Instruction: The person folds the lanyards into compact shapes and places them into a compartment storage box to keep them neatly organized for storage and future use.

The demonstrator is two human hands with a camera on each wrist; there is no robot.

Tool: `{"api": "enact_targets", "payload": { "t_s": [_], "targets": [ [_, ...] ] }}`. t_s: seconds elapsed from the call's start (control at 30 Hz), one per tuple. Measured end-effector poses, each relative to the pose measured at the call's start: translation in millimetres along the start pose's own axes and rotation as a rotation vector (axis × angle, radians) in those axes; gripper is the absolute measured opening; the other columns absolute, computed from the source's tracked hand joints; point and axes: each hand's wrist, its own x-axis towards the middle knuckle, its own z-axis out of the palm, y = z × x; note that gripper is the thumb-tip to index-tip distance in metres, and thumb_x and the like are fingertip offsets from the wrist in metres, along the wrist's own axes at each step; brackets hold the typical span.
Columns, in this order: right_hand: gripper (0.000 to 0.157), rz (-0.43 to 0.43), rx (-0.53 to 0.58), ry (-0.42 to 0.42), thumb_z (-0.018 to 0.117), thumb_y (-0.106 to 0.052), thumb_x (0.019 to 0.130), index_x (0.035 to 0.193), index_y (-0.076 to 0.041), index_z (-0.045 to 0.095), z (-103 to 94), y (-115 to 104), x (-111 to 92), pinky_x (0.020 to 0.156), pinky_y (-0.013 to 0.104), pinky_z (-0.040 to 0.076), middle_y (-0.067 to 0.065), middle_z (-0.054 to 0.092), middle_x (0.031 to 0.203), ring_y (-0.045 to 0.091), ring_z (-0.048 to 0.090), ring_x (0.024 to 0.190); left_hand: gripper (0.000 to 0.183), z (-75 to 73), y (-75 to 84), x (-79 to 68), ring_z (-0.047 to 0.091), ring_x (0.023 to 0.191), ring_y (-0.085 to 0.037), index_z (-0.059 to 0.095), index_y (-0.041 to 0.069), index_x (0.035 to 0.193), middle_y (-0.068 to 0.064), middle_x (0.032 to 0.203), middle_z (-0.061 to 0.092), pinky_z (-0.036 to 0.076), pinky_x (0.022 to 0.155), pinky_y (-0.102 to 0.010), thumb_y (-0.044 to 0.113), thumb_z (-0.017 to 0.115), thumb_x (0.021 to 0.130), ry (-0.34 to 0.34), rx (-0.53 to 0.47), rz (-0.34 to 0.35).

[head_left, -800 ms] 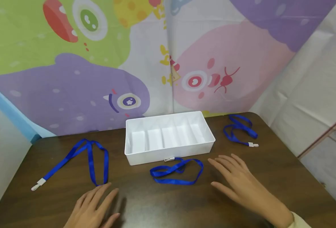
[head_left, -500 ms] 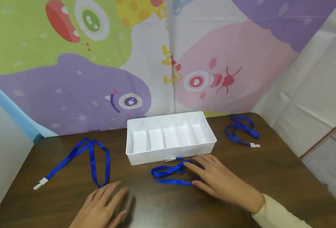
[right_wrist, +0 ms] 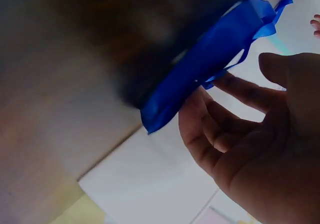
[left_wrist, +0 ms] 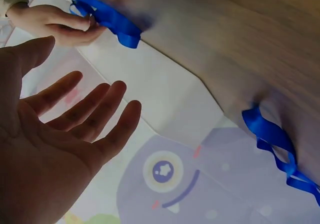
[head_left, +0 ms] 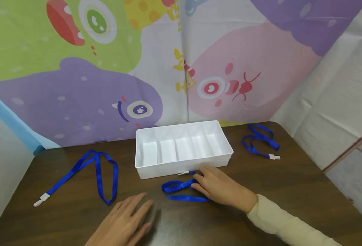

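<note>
A blue lanyard (head_left: 175,186) with a white clip (head_left: 183,173) lies in loops in front of a white divided box (head_left: 184,163). My right hand (head_left: 219,187) is over the right part of these loops and hides some of them. Its fingertips are right at the ribbon (right_wrist: 200,66) in the right wrist view, and the thumb stands apart from the fingers. My left hand (head_left: 122,222) hovers over the table near the front, fingers spread, holding nothing. The nearest thing on its left is a second blue lanyard (head_left: 98,174).
A third blue lanyard (head_left: 259,140) lies at the back right of the brown table (head_left: 168,229). The box has several compartments with nothing in them. Behind the table hangs a cartoon-printed cloth (head_left: 156,61).
My right hand has moved left from beside the middle lanyard to over its loops. My left hand has shifted slightly right. The box and the other lanyards have stayed in place.
</note>
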Motion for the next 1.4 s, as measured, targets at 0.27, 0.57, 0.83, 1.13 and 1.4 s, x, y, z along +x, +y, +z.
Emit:
{"api": "enact_targets", "payload": {
  "t_s": [0.27,0.57,0.83,1.13,1.4],
  "targets": [
    [0.021,-0.030,0.066,0.071,0.063,-0.026,0.099,0.093,-0.007,0.070,-5.7,-0.5,3.0,0.070,0.028,0.048,0.000,0.058,0.088,0.014,0.053,0.079,0.056,3.6,0.1,13.1,0.065,0.103,-0.026,0.065,0.005,0.122,-0.013,0.120,0.064,0.057,0.073,-0.041,0.047,0.031,0.107,-0.027,-0.074,-0.025],
    [0.011,-0.119,0.313,0.301,0.065,-0.017,0.098,0.095,-0.011,0.074,-42.2,-19.7,9.8,0.073,0.017,0.048,-0.004,0.064,0.096,0.007,0.056,0.084,0.040,1.6,2.0,35.9,0.064,0.099,-0.023,0.069,0.006,0.112,-0.009,0.113,0.067,0.056,0.074,-0.041,0.037,0.046,0.106,-0.029,-0.078,-0.097],
    [0.014,-0.195,0.509,0.492,0.063,-0.006,0.096,0.107,-0.005,0.072,-67.8,-38.5,14.5,0.077,0.013,0.047,0.002,0.066,0.105,0.011,0.058,0.089,0.036,0.6,7.1,63.6,0.061,0.111,-0.018,0.060,0.008,0.129,-0.001,0.122,0.064,0.052,0.090,-0.040,0.033,0.053,0.104,-0.009,-0.245,-0.119],
    [0.030,-0.088,0.785,0.402,0.068,-0.002,0.091,0.118,-0.007,0.056,-81.8,-49.3,8.5,0.083,0.026,0.053,0.000,0.061,0.108,0.011,0.058,0.097,0.011,-17.4,15.6,67.6,0.047,0.072,-0.001,0.055,0.016,0.094,0.015,0.081,0.047,0.044,0.061,-0.021,0.008,0.059,0.099,0.040,-0.495,-0.142],
    [0.010,-0.027,1.180,0.056,0.053,-0.009,0.103,0.104,-0.014,0.062,-85.6,-55.5,8.7,0.095,0.036,0.051,0.002,0.063,0.118,0.016,0.059,0.111,0.024,-21.6,27.5,68.8,0.027,0.060,0.006,0.042,0.018,0.081,0.018,0.070,0.034,0.030,0.056,-0.012,0.007,0.062,0.089,-0.010,-0.469,-0.011]
  ]
}}
